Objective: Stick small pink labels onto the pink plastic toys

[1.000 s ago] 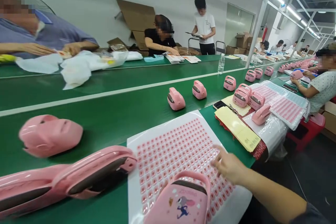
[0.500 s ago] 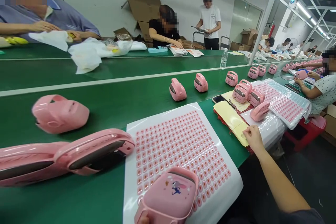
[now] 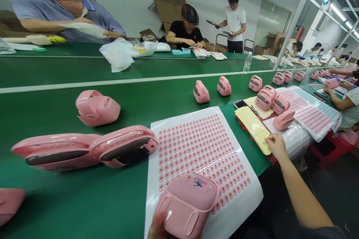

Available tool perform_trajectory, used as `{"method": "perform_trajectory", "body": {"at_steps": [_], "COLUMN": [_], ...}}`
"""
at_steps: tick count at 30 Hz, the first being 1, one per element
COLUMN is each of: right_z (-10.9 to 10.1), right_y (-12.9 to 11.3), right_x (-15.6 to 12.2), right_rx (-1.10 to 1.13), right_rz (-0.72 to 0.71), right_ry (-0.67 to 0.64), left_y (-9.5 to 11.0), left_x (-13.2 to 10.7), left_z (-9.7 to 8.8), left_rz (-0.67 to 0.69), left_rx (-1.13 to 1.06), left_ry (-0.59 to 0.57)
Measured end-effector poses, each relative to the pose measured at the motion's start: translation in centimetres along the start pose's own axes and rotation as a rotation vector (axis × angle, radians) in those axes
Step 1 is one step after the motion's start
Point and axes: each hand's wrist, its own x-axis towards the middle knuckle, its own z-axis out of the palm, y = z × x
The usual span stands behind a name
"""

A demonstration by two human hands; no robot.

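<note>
My left hand (image 3: 156, 227), mostly cut off by the bottom edge, grips a pink plastic device with a carry handle (image 3: 190, 201). A small cartoon print shows on its upper face. Below it lies a white sheet (image 3: 249, 205) covered in rows of small pink-and-red stickers (image 3: 193, 145). My right hand (image 3: 277, 146) has its thumb and fingers pinched together at the edge of a yellow paper sheet (image 3: 254, 129). Whatever is between those fingertips is too small to make out.
Two pink devices lie end to end (image 3: 123, 147) on the green belt (image 3: 92, 201), with another (image 3: 98, 108) behind. Several more stand along the right, near a phone (image 3: 240, 104), scissors (image 3: 254, 110) and further sticker sheets (image 3: 311, 112). A water bottle (image 3: 247, 62) stands farther back. Co-workers sit around.
My left hand has tilted the held device, so its pink end faces me more and its print is turned away. My right hand stays at the yellow sheet. The view has swung left.
</note>
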Motion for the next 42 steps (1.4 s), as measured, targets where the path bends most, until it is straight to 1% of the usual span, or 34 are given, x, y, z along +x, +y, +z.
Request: {"method": "perform_trajectory", "body": {"at_steps": [2,4,10,13,18,22,27,30,32,34,35,39,40,42], "right_z": [0.1,0.0,-0.2,-0.1,0.2,-0.1,-1.2,-1.5,-1.0,0.3,1.1,5.0,5.8,7.0], "right_y": [0.0,0.0,0.3,0.2,-0.2,-0.4,-1.0,-2.4,-4.0,-6.2,-7.5,-12.6,-13.6,-15.0], "right_x": [-0.1,-0.2,0.1,0.0,-0.5,-0.7,-0.4,-0.8,-1.8,-3.6,-4.7,-9.1,-9.8,-10.8], "right_rx": [-0.016,-0.020,-0.007,-0.017,-0.027,0.024,0.154,0.244,0.296,0.344,0.373,0.461,0.451,0.391], "right_rz": [-0.017,-0.023,-0.001,-0.010,-0.036,-0.013,0.047,0.075,0.079,0.062,0.048,-0.016,-0.025,-0.030], "right_ry": [0.009,0.005,-0.039,-0.024,0.000,-0.029,-0.107,-0.183,-0.255,-0.349,-0.421,-0.808,-0.875,-0.930], "left_y": [0.2,0.3,0.3,0.3,0.6,0.9,0.7,0.6,0.4,0.3,0.2,-0.1,-0.1,-0.1], "left_x": [0.0,-0.1,-0.6,-0.5,-0.8,-1.2,-1.1,-0.9,-0.8,-0.7,-0.7,-0.9,-1.0,-1.3], "left_z": [0.0,0.2,0.7,0.7,0.7,1.0,1.8,2.3,2.6,2.9,3.1,3.7,3.9,4.2], "left_rz": [0.076,0.123,0.170,0.176,0.162,0.173,0.210,0.234,0.267,0.310,0.327,0.374,0.392,0.421], "left_rx": [0.008,0.033,0.078,0.065,0.061,0.059,0.045,0.046,0.073,0.099,0.110,0.131,0.136,0.139], "left_ry": [0.067,0.099,0.108,0.102,0.136,0.108,0.112,0.088,0.083,0.080,0.076,0.096,0.102,0.107]}}
